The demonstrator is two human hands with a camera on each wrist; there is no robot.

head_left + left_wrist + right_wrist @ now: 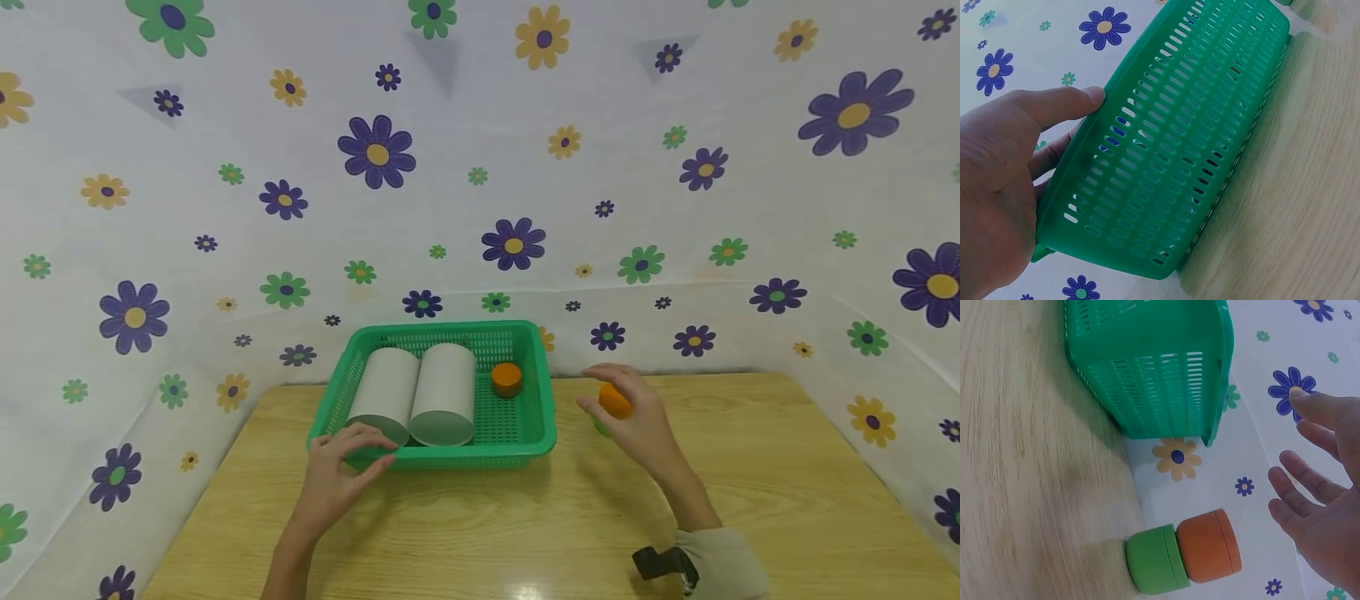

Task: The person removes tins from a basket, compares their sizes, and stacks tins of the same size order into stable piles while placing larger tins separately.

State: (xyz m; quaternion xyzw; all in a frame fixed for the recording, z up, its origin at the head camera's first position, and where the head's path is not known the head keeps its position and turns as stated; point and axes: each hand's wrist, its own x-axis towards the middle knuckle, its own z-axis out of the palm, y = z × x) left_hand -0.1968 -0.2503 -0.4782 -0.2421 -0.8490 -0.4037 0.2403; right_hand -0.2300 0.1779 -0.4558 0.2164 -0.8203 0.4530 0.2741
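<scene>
The green plastic basket (435, 455) stands on the table, its slotted wall (1154, 156) filling much of the left wrist view. At its front left corner my left hand (333, 479) grips the rim, thumb outside and fingers over the inner side. Two white cylinders (444, 392) lie side by side in the basket, with a small orange round jar (506, 380) to their right. Right of the basket, an orange jar (1207, 545) sits stacked on a green one (1155, 560). Beside this stack my right hand (636, 417) has its fingers apart, holding nothing.
Behind the wooden table (487, 533) hangs a white cloth (450, 200) with purple, green and yellow flowers, which also covers the sides. A black strap (660, 562) circles the right wrist near a beige sleeve (723, 567).
</scene>
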